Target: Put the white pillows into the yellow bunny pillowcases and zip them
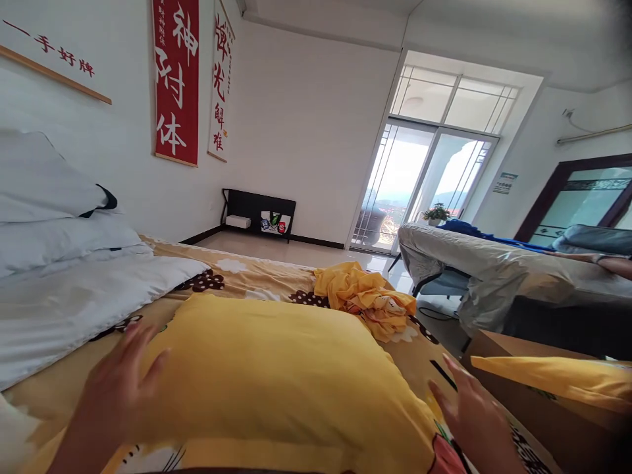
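Observation:
A plump yellow pillow [276, 368] lies across the patterned bed sheet [237, 266] right in front of me. At its left end is my left hand [116, 388], slightly blurred, with thumb and fingers apart. My right hand [476, 411] is by the pillow's right end, its fingers also spread. Neither hand grips anything; whether they touch the pillow I cannot tell. Part of a printed picture shows at the pillow's lower right corner. Beyond the pillow sits a crumpled heap of yellow cloth [368, 296].
White pillows [54, 263] are piled at the left. On the right, a cardboard box [557, 408] has yellow fabric [567, 378] over it. A plastic-covered table [459, 253] stands behind, with another person's arm [597, 260] on it. A low black rack [259, 214] is by the wall.

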{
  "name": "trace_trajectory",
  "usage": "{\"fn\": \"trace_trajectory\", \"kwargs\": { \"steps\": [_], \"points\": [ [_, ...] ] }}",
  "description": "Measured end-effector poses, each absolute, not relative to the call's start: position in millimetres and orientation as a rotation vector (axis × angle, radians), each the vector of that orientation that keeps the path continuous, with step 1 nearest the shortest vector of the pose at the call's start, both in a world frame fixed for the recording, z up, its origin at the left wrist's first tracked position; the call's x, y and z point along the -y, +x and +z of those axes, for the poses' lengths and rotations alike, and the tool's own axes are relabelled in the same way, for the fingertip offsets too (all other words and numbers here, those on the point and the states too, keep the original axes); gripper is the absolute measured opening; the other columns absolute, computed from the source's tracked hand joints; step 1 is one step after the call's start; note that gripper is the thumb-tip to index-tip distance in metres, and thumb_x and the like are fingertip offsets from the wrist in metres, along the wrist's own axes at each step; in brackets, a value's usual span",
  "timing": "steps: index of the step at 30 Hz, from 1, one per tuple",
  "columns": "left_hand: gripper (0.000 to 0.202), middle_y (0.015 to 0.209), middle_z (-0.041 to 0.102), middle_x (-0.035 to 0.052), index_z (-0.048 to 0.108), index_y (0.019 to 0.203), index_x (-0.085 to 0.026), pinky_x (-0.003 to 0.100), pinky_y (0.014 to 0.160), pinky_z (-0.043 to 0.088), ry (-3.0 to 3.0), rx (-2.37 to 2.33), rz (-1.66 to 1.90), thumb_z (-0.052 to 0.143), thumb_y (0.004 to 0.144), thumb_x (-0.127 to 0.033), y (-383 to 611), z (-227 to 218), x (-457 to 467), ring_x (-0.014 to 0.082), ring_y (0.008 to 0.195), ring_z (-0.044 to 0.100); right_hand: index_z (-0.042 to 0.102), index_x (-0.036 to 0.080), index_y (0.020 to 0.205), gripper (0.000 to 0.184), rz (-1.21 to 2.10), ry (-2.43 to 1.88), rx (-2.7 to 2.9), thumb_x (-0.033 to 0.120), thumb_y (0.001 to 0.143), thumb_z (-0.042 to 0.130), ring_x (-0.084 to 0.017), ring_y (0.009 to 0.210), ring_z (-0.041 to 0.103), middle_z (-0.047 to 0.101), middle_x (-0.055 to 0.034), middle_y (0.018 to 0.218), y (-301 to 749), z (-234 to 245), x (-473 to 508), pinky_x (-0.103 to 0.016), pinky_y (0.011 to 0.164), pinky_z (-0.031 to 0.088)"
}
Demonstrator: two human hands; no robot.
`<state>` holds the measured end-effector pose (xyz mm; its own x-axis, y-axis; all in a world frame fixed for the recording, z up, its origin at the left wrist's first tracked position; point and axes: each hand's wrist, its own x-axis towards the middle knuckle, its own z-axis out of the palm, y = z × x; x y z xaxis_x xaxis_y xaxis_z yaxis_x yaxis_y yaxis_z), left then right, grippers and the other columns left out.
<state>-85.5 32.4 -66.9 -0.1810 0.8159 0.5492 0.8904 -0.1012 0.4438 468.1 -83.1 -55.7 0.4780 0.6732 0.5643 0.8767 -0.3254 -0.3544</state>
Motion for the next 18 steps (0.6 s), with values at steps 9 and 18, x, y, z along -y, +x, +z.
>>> {"fn": "trace_trajectory", "kwargs": {
  "steps": [9,18],
  "points": [
    [0.053,0.154,0.034,0.0062,0.045,0.143,-0.022,0.051,0.117,0.021,-2.642,1.689,-0.621,0.031,0.096,-0.042,76,-59,-105,0.0248,0.144,0.029,0.038,0.024,0.147,0.055,-0.218,-1.952,1.896,0.047,0.099,0.024,-0.021,0.144,0.025,0.032,-0.005,0.155,306,-86,-20,-0.045,0.116,0.02],
    [0.054,0.154,0.033,0.0042,0.043,0.145,-0.021,0.043,0.119,0.022,-2.552,1.723,-0.619,0.031,0.096,-0.044,45,-76,-93,0.0201,0.144,0.028,0.031,0.022,0.15,0.062,-0.479,-2.119,1.643,0.051,0.096,0.02,-0.022,0.145,0.023,0.026,-0.0037,0.158,384,-159,51,-0.048,0.115,0.025]
  ]
}}
